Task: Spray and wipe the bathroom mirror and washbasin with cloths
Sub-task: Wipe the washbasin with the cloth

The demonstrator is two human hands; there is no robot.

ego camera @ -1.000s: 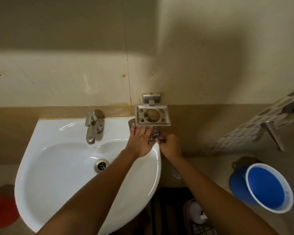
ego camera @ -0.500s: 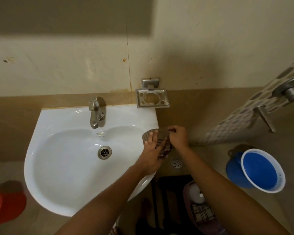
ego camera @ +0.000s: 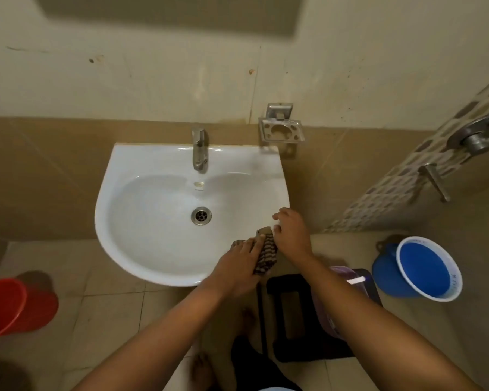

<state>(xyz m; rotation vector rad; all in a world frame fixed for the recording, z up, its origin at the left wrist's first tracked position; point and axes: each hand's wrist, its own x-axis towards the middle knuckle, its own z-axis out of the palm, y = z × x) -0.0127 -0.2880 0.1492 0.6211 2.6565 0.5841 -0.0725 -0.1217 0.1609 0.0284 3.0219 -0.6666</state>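
The white washbasin [ego camera: 141, 190] hangs on the tiled wall, with a steel tap [ego camera: 199, 149] at the back and a drain [ego camera: 201, 216] in the bowl. A brown striped cloth [ego camera: 266, 256] lies over the basin's right front rim. My left hand [ego camera: 239, 265] presses flat on the cloth. My right hand [ego camera: 291, 231] rests on the rim just beyond it, fingers touching the cloth's upper end. The mirror is out of view.
A steel soap holder [ego camera: 281, 130] is fixed to the wall right of the tap. A blue bucket [ego camera: 429, 268] stands on the floor at right, a red bucket [ego camera: 14, 304] at left. A black stool [ego camera: 291, 314] and a purple container [ego camera: 342, 277] sit under my right arm.
Both hands and the cloth have slid along the basin's right rim from the back corner under the soap holder toward the front. The camera has pulled back and looks further down.
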